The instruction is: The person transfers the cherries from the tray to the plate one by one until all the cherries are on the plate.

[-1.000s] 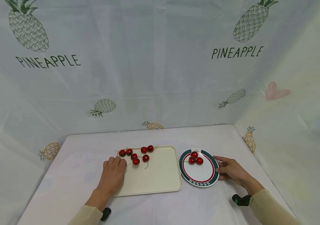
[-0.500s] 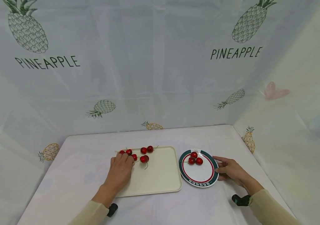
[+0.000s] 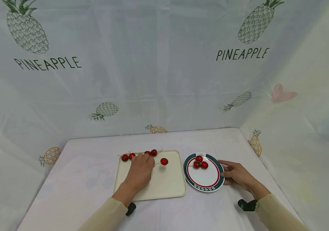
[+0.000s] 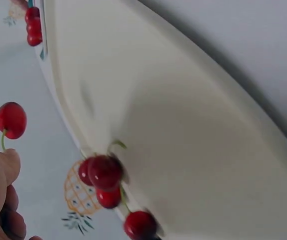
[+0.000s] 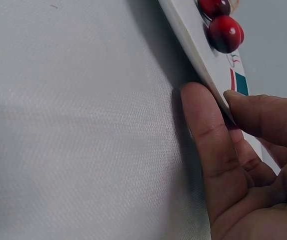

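The left hand [image 3: 140, 171], fingers curled, apparently pinches a cherry [image 3: 164, 161] by its stem [image 4: 3, 140] above the tray [image 3: 164, 189], while the right hand [image 3: 238, 175] pinches the rim of the plate [image 3: 210, 179]; a slipping or snapping stem could drop the cherry.

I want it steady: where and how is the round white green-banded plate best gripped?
Probably pinch the plate by its right rim, from the right, as the right hand does: that edge stands off the white cloth, the red cherries sit farther in, and the cream rectangular tray lies left.
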Tool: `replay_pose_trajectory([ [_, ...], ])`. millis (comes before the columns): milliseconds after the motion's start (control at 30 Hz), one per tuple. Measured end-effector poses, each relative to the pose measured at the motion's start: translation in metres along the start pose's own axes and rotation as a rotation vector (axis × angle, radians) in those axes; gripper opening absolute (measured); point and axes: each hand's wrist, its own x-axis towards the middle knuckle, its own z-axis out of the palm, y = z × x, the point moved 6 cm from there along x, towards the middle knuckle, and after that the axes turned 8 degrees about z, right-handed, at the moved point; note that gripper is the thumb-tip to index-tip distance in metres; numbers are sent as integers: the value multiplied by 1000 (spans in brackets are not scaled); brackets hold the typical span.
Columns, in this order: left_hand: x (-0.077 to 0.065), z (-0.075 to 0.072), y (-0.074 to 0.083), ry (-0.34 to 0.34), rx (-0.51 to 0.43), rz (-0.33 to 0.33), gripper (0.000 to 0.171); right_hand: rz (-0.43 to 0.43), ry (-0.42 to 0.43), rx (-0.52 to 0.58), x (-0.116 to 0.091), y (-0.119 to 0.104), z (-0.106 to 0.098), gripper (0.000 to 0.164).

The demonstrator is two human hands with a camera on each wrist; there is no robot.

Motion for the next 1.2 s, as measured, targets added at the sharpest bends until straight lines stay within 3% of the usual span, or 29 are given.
replay_pose_trajectory([
  [200, 19, 5, 22, 21, -3, 62, 19, 3, -1, 3, -1, 0, 0, 71],
  [467, 40, 24, 48, -113, 17, 71, 15, 3, -14, 6, -1, -1, 0, 70],
  [767, 57, 36, 69, -156, 3, 100, 12, -1, -29, 16, -1, -1, 0, 70],
  [967, 66, 44, 85, -238, 12, 109, 15, 3, -29, 21, 0, -1, 0, 70],
  [1200, 73, 58, 99, -261, 42, 128, 18, 0, -15, 11, 1, 1, -1, 70],
])
